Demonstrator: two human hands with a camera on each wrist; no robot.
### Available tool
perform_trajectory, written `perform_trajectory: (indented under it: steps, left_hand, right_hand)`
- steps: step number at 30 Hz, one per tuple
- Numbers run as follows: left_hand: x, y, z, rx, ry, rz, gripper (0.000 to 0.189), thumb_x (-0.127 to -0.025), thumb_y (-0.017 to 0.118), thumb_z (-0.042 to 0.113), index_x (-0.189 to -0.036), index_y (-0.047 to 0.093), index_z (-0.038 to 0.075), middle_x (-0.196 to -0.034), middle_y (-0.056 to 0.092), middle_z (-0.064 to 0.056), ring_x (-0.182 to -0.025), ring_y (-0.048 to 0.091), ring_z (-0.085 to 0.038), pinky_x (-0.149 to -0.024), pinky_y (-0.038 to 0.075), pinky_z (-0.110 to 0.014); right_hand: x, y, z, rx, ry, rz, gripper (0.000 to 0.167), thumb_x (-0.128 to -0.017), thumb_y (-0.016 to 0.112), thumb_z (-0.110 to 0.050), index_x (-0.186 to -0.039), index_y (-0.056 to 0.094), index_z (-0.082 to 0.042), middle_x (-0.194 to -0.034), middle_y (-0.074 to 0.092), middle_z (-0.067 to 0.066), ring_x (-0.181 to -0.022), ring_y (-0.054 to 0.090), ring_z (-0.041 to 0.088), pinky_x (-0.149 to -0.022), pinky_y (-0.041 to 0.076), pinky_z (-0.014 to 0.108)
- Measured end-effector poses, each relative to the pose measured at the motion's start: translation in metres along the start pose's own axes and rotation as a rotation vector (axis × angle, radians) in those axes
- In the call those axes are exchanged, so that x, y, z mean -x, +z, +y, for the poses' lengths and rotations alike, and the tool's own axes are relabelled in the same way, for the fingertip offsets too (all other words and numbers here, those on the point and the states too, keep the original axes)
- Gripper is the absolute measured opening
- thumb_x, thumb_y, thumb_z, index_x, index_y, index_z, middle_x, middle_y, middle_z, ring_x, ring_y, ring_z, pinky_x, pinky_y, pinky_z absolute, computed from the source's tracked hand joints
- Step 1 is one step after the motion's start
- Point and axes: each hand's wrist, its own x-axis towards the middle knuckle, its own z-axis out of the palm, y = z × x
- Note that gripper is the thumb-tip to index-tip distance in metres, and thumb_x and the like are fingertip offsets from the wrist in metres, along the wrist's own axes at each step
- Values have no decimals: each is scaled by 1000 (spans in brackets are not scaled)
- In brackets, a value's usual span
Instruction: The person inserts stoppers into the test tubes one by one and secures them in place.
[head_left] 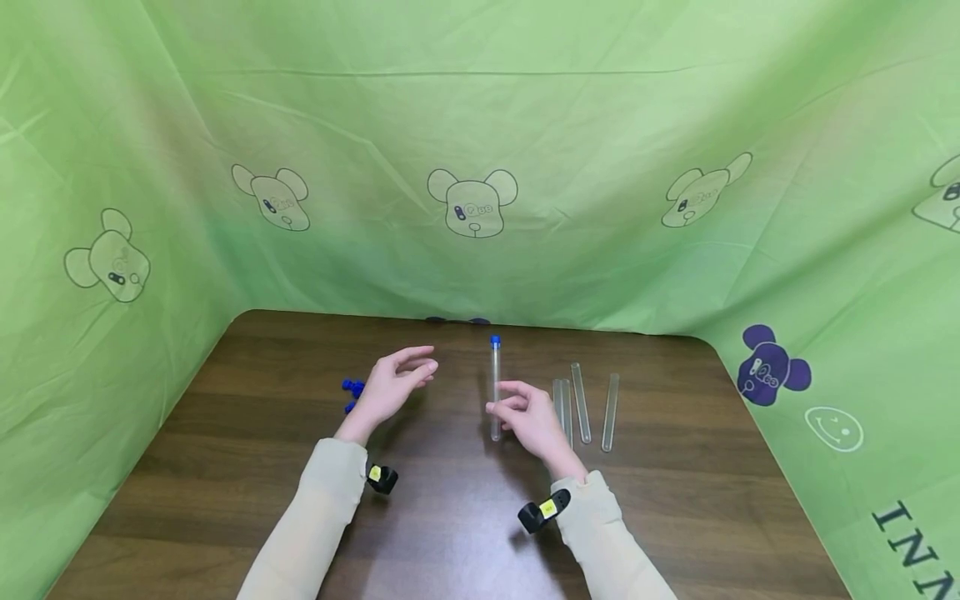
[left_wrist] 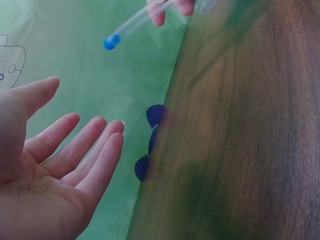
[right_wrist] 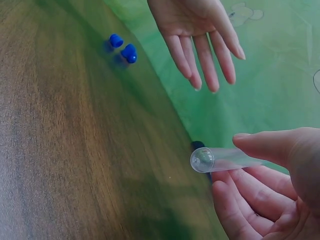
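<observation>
My right hand pinches a clear test tube between thumb and fingers, low on its length. The tube stands roughly upright, topped by a blue cap; its rounded bottom faces the right wrist view. My left hand hovers to the left of the tube with its fingers loosely extended, holding nothing. In the left wrist view that palm shows bare, apart from the capped end. Several loose blue caps lie beside the left hand, partly hidden by it in the head view.
To the right of my right hand, several uncapped clear tubes lie on the brown wooden table. A green cloth with cartoon bear heads hangs around the table's back and sides.
</observation>
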Motion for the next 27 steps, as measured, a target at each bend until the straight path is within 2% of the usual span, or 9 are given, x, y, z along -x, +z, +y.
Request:
perform_trajectory:
  steps: [4, 7, 12, 21, 27]
  left_hand:
    - [4, -5, -2, -38, -14, 5, 47, -97, 73, 27, -139, 62, 9, -125, 68, -17, -106, 69, -34, -93, 55, -43]
    - [8, -10, -4, -81, -24, 19, 48, -96, 74, 30, -139, 63, 12, -127, 67, -17, -108, 69, -27, -94, 54, -43]
    - [15, -18, -7, -109, -19, 55, 47, -95, 75, 29, -137, 64, 12, -126, 68, -17, -110, 68, -28, -94, 53, -46]
    - [25, -30, -8, -133, 13, 180, 40, -96, 74, 24, -133, 66, 10, -120, 71, -12, -108, 69, -27, -95, 52, -45]
    - [29, -38, -8, -133, 7, 220, 41, -96, 75, 22, -134, 66, 9, -122, 70, -16, -108, 69, -28, -94, 52, -44]
  right_hand:
    - [2, 0, -5, -19, 14, 1, 37, -89, 74, 3, -124, 63, 12, -88, 73, 21, -73, 70, 36, -70, 60, 51]
    - [1, 1, -3, -48, 31, 6, 38, -89, 73, 5, -124, 62, 14, -88, 72, 22, -74, 70, 35, -70, 60, 51]
    - [-4, 0, 9, -71, 58, 13, 38, -88, 75, 4, -123, 64, 11, -86, 72, 14, -71, 70, 24, -66, 61, 38]
    - [-4, 1, 14, -53, 83, 25, 39, -87, 75, 5, -124, 63, 11, -84, 72, 12, -68, 70, 22, -63, 61, 35]
    - [-4, 2, 15, -38, 74, 18, 42, -87, 75, 6, -126, 62, 11, -83, 72, 13, -66, 69, 20, -60, 60, 32]
